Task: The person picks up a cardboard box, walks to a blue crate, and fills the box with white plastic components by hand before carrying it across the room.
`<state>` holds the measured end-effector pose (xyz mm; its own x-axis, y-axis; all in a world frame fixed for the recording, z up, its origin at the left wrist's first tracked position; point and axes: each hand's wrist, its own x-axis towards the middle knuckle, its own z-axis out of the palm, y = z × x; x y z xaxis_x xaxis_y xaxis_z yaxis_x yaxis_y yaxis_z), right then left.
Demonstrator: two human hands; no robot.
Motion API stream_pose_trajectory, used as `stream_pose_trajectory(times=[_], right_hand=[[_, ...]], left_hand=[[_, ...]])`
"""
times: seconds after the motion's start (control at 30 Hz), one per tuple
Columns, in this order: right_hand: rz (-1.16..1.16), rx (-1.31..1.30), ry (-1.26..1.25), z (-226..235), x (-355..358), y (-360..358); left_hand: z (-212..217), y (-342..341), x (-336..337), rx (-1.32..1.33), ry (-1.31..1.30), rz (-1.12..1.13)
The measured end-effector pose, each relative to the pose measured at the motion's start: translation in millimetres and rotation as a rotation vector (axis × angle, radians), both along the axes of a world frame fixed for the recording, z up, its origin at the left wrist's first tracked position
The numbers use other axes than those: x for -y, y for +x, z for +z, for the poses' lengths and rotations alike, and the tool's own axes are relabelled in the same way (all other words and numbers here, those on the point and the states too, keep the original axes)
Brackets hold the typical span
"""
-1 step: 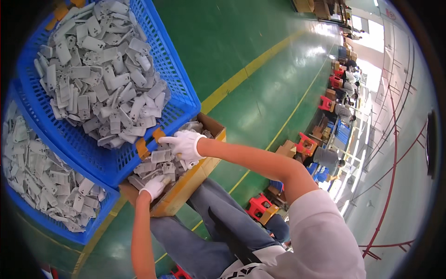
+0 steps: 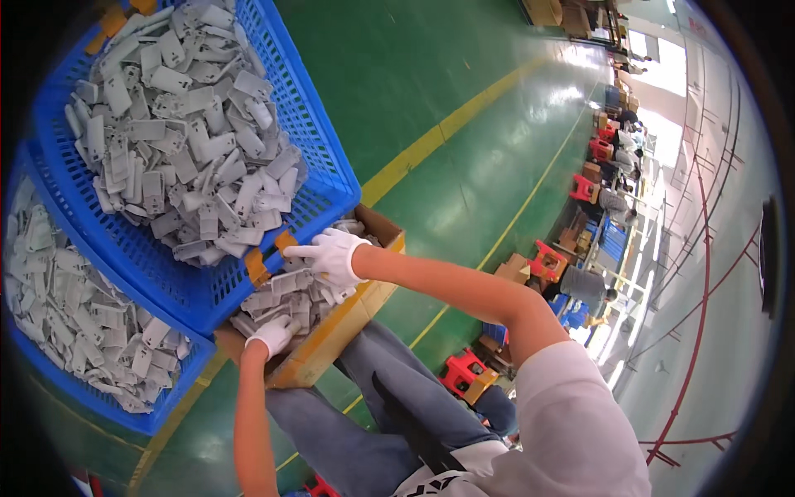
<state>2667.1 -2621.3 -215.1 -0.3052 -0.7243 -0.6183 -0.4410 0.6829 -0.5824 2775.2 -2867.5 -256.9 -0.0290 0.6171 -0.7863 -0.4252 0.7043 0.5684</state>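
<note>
At the far left, the blue slatted plastic basket (image 2: 184, 383) is holding its place from the earlier frame, its pale grey oblong plastic parts (image 2: 79, 315) lying every which way. Next, the larger blue lattice-sided plastic basket (image 2: 313, 141) is showing the same heap, while the whole view is sitting a trace lower and further right. The white-gloved left hand (image 2: 273, 335) is staying at the near end of the yellow-edged brown cardboard box (image 2: 338, 333), now slightly further left; its fingers are pointing up and right over the pieces, and I cannot tell whether they are pinching one. In the box, the loose pale grey plastic pieces (image 2: 290, 286) are lying in a changed arrangement below the hands, their long axes running in mixed directions. The box itself is stretching its long axis from lower left to upper right, in front of the person's legs. Rightmost, the white-gloved right hand (image 2: 330, 255) is hovering over the box, fingers spread and pointing left, near the orange strip (image 2: 256, 268) on the larger basket's rim
</note>
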Motion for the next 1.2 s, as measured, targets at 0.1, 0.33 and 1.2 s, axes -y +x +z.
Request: stream_pose_trajectory(times=[0.1, 0.33, 1.2], right_hand=[[-0.008, 0.118, 0.264, 5, -13, -7], [-0.633, -0.218, 0.096, -112, 15, -86], [-0.721, 0.665, 0.094, -8, 50, -37]], left_hand=[[48, -78, -6, -0.007, -0.062, -0.198], [-122, -138, 89, -0.476, -0.886, 0.483], [28, -65, -2, -0.592, -0.335, 0.582]])
